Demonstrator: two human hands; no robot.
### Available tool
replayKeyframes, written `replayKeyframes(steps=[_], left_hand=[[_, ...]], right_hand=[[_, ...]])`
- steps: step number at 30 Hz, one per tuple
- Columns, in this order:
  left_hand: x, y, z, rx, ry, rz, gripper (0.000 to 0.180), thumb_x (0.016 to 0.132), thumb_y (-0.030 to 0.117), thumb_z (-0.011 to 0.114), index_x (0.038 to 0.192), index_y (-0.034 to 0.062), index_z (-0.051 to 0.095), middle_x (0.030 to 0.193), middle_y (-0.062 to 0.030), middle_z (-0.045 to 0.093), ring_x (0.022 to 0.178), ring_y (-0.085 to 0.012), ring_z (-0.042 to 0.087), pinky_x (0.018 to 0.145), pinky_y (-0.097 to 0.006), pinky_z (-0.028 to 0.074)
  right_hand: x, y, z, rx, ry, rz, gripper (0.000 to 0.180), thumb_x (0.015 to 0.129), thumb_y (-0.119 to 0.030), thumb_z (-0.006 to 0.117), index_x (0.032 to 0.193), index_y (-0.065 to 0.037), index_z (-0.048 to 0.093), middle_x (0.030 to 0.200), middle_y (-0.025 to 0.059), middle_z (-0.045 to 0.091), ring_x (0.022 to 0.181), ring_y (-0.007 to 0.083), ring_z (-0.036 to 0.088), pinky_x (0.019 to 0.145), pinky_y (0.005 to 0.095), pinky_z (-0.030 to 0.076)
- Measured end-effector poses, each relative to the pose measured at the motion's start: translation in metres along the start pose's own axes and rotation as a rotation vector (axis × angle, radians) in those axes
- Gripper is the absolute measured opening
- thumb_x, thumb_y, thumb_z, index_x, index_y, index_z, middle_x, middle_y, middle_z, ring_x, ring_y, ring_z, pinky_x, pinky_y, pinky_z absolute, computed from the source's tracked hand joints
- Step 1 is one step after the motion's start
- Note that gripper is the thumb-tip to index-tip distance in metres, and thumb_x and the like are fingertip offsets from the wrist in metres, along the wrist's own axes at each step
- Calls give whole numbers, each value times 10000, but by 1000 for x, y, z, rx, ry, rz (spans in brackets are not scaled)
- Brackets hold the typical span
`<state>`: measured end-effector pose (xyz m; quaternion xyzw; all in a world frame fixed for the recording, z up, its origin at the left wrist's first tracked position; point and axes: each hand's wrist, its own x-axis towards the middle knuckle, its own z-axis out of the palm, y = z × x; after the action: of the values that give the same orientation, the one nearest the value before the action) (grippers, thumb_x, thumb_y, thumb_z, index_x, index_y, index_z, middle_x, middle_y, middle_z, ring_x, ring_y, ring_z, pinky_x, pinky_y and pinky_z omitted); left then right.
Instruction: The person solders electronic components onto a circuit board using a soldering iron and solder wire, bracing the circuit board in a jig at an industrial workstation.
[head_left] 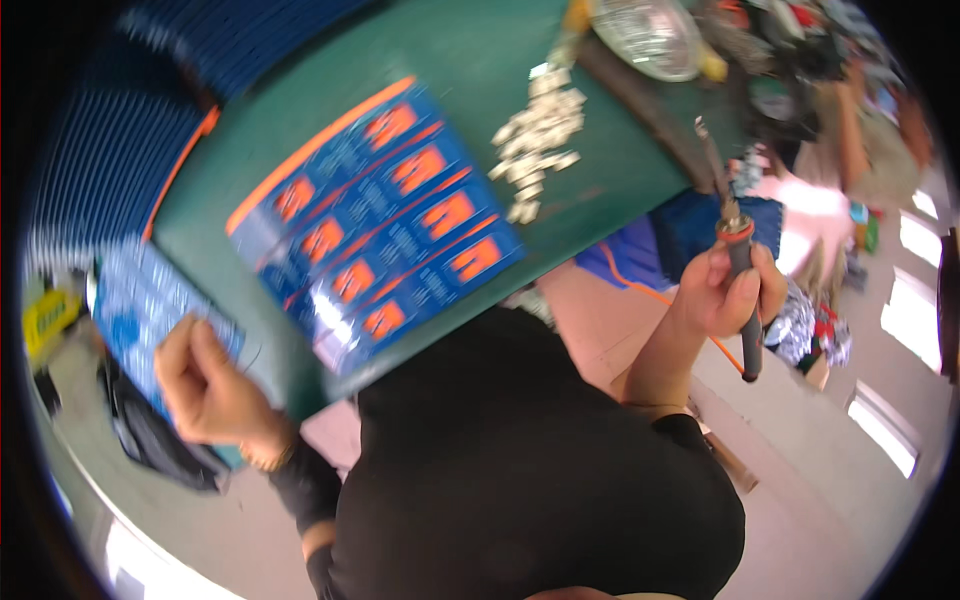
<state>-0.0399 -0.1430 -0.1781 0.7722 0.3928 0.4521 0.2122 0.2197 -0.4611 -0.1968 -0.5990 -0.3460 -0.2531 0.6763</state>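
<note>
My right hand (722, 290) grips a soldering iron (738, 252) by its dark handle, off the table's right edge. Its metal tip points up, and an orange cord runs from the handle's lower end. At the left, my left hand (212, 385) is closed, thumb against curled fingers; whatever it may hold is too small to make out. It hovers over a light-blue printed sheet or pack (150, 300) at the table's corner. Between the hands, a blue sheet of printed cards with orange pictures (375, 225) lies on the green table (330, 50). Small whitish pieces (545, 120) form a loose heap beyond it.
Stacks of blue cards (120, 160) with an orange edge stand at the far left. A clear ribbed glass piece (650, 38) lies at the back. A dark-blue item (690, 235) hangs by the right edge. Another person's arm (850, 120) shows at the right.
</note>
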Motion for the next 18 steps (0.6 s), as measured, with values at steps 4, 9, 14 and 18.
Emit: replayKeyframes(steps=[4, 9, 14, 18], left_hand=[[46, -38, 4, -105, 38, -85, 103, 920, 97, 649, 911, -6, 645, 774, 29, 582, 657, -24, 456, 580, -174, 372], [94, -84, 18, -203, -65, -76, 104, 931, 102, 634, 915, 0, 633, 805, 10, 599, 697, -43, 499, 627, -181, 410], [94, -76, 54, 123, -267, 267, 132, 857, 41, 676, 985, 11, 657, 885, -78, 628, 821, -185, 581, 758, -280, 468], [86, -35, 75, 205, -436, 529, 185, 797, 38, 688, 979, 18, 659, 1089, -134, 581, 1034, -312, 544, 893, -394, 424]], right_hand=[[47, 27, -43, -108, 263, 20, 179, 882, -69, 558, 986, 69, 604, 671, 143, 605, 478, 66, 396, 456, 179, 308], [86, 53, -32, -118, 354, 199, 132, 845, -31, 635, 927, 67, 666, 723, 91, 649, 562, 83, 559, 475, 169, 350], [115, 88, -32, -271, 236, 453, 154, 847, -94, 662, 945, 19, 700, 662, 28, 627, 570, 62, 545, 509, 176, 346], [135, 103, -31, -253, 60, 596, 167, 858, -105, 666, 982, 0, 702, 684, 16, 626, 557, 40, 504, 483, 177, 330]])
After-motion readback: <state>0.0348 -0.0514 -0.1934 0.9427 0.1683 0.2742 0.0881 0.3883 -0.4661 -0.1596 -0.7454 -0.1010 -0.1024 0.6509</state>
